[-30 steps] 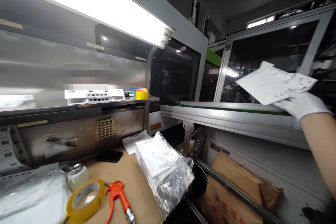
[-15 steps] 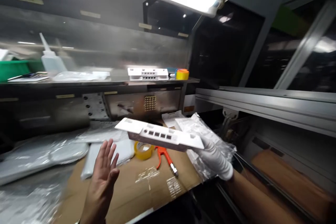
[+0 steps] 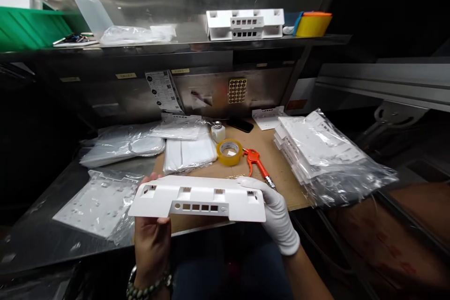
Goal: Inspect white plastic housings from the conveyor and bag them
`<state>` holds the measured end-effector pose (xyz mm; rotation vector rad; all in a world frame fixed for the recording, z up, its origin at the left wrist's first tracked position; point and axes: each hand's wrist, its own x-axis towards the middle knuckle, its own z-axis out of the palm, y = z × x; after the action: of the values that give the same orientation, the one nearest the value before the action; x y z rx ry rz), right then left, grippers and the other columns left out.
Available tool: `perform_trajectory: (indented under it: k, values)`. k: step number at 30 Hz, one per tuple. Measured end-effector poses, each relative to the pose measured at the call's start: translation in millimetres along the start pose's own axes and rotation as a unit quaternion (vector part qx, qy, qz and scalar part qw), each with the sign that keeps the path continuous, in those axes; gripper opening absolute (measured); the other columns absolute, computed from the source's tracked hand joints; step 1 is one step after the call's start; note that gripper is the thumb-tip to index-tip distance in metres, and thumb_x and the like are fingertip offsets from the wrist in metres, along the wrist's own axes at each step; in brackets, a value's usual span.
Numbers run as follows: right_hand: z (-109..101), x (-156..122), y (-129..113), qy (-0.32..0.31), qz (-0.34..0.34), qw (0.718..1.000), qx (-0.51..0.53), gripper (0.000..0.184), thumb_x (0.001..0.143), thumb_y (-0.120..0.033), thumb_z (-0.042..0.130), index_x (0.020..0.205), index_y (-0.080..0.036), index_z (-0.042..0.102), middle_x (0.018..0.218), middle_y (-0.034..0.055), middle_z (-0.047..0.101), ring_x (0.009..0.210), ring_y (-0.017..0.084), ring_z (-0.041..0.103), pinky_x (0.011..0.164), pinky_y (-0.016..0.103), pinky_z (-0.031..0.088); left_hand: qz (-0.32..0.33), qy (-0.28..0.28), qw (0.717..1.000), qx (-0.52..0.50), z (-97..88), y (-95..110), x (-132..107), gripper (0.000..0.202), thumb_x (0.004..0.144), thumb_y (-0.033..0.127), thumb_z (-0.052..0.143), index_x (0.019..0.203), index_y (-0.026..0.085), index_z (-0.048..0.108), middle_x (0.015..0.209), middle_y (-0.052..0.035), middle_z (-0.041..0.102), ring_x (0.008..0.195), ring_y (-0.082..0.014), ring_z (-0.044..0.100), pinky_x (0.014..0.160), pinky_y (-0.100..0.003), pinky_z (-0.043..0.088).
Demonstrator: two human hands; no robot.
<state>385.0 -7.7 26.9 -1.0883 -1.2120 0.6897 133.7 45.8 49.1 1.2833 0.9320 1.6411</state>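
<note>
A white plastic housing with a row of port cut-outs is held up in front of me, its ported side facing me. My left hand, bare, grips its left end, thumb on the near edge and fingers behind. At the right end, my right hand in a white glove is closed on it. Just beyond the housing, an orange air blow gun and a roll of yellow tape lie on the cardboard.
Bagged white panels are stacked at right; more bagged parts lie at left. A small bottle and a dark phone sit at the back. Above, a metal shelf carries similar white housings, a squeeze bottle and a green bin.
My left hand was open and apart from the housing; now it grips the left end. The housing has come closer and turned more level. My view has tilted down.
</note>
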Motion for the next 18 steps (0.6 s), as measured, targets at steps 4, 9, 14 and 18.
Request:
perform_trajectory:
  k: [4, 9, 14, 18]
  values:
    - [-0.5, -11.2, 10.4, 0.021, 0.05, 0.998, 0.04, 0.031, 0.091, -0.031, 0.074, 0.122, -0.033, 0.073, 0.127, 0.0048, 0.075, 0.115, 0.027, 0.072, 0.109, 0.046, 0.055, -0.012, 0.004, 1.0, 0.005, 3.0, 1.8, -8.7, 0.081, 0.083, 0.049, 0.08, 0.153, 0.028, 0.045, 0.166, -0.0092, 0.036, 0.155, -0.0323, 0.029, 0.129, -0.042, 0.025]
    - [-9.8, -14.8, 21.7, 0.047, 0.045, 0.996, 0.064, 0.03, 0.093, -0.041, 0.07, 0.121, -0.032, 0.074, 0.13, 0.0058, 0.073, 0.117, 0.029, 0.071, 0.11, 0.047, 0.054, -0.014, 0.004, 1.0, -0.006, 8.4, -1.2, -16.9, 0.087, 0.078, 0.053, 0.083, 0.152, 0.029, 0.045, 0.165, -0.0106, 0.036, 0.154, -0.0331, 0.029, 0.127, -0.043, 0.03]
    - [-14.9, -14.6, 22.2, 0.045, 0.016, 0.996, 0.07, 0.025, 0.097, -0.038, 0.065, 0.12, -0.034, 0.075, 0.129, 0.0041, 0.073, 0.119, 0.025, 0.07, 0.11, 0.041, 0.054, -0.014, 0.01, 1.0, 0.011, 14.2, 3.2, -20.5, 0.091, 0.07, 0.059, 0.086, 0.149, 0.029, 0.05, 0.163, -0.0123, 0.038, 0.153, -0.0388, 0.031, 0.127, -0.05, 0.029]
    - [-16.2, -13.1, 20.2, 0.046, 0.007, 0.994, 0.1, 0.023, 0.096, -0.036, 0.065, 0.116, -0.033, 0.076, 0.131, 0.0042, 0.073, 0.119, 0.027, 0.07, 0.11, 0.045, 0.054, -0.022, 0.018, 0.999, -0.021, 22.7, 9.2, -22.3, 0.093, 0.063, 0.062, 0.089, 0.144, 0.03, 0.056, 0.166, -0.009, 0.036, 0.155, -0.0383, 0.026, 0.128, -0.048, 0.025]
